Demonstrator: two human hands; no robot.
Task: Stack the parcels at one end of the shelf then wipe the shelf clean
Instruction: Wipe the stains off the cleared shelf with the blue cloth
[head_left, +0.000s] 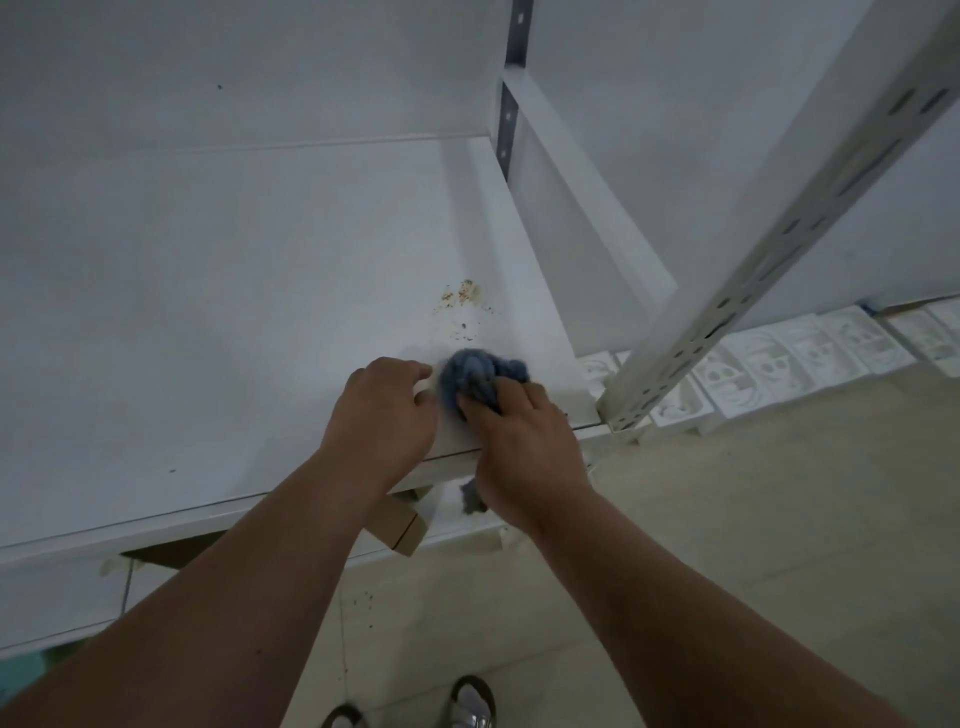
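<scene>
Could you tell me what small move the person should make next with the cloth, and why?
Probably push the blue cloth, gripped by the right hand, forward over the brownish specks just beyond it on the white shelf. The cloth sits at the front edge and the specks are still unwiped. The left hand rests beside it.

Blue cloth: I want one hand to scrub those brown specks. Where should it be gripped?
Grip the blue cloth by its bunched top, from the shelf's front edge. It is balled up, so palm pressure reaches the brown specks just behind it.
</scene>
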